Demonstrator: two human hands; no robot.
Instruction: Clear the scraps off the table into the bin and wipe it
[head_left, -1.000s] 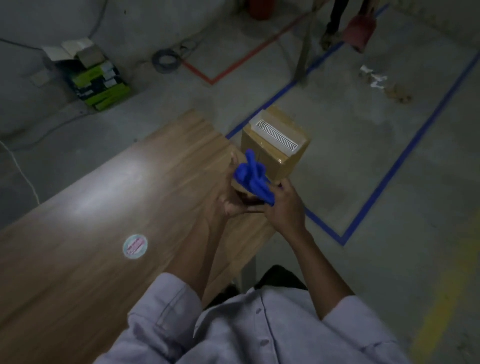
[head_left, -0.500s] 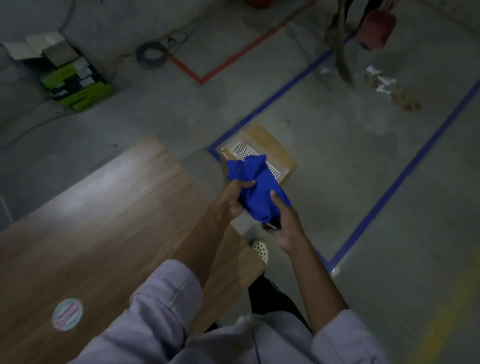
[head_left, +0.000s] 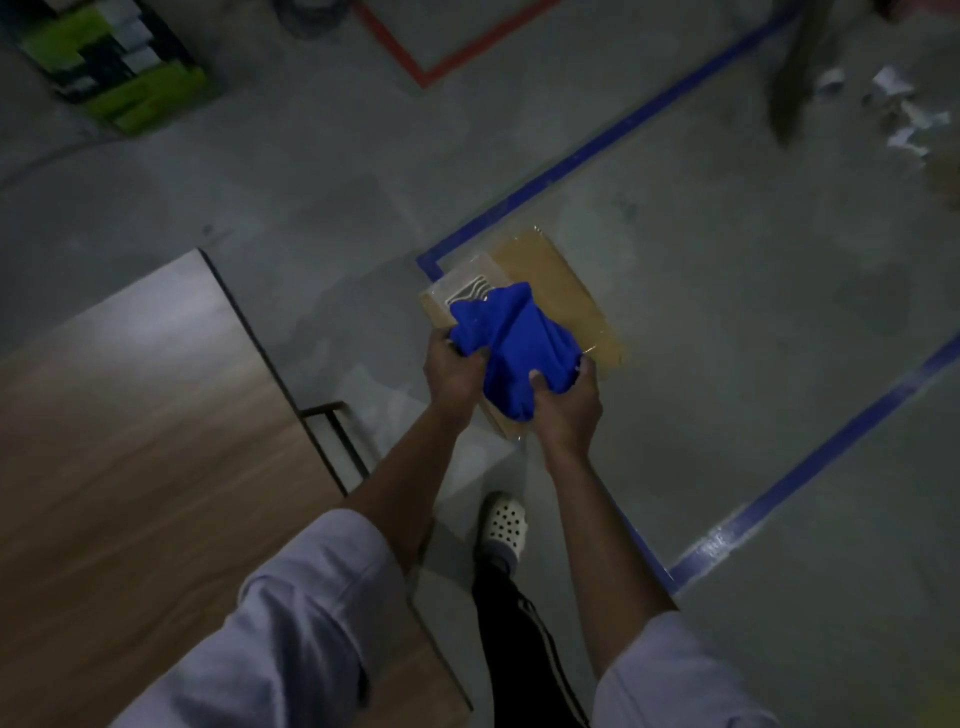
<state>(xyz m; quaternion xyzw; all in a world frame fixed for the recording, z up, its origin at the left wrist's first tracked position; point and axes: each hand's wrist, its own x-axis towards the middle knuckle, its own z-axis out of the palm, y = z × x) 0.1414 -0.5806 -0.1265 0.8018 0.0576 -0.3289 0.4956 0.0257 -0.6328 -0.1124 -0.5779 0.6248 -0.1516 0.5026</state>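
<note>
A bunched blue cloth (head_left: 511, 345) is held between both hands, directly over a brown cardboard box (head_left: 561, 283) that stands on the floor beyond the table's end. My left hand (head_left: 453, 371) grips the cloth's left side and my right hand (head_left: 566, 402) grips its lower right. The box's open top shows a white wavy-patterned liner (head_left: 465, 291), mostly hidden by the cloth. The wooden table (head_left: 130, 441) lies at the left, apart from the hands. Any scraps inside the cloth are hidden.
Blue tape lines (head_left: 597, 145) mark the grey floor around the box, and a red line (head_left: 441, 67) lies farther off. A green-and-white carton (head_left: 119, 62) sits top left. White paper scraps (head_left: 904, 114) lie top right. My shoe (head_left: 503, 527) is below the hands.
Both hands carried the blue cloth off the table's end and out over the box on the floor. My view has tilted down and shifted right, so less of the table shows.
</note>
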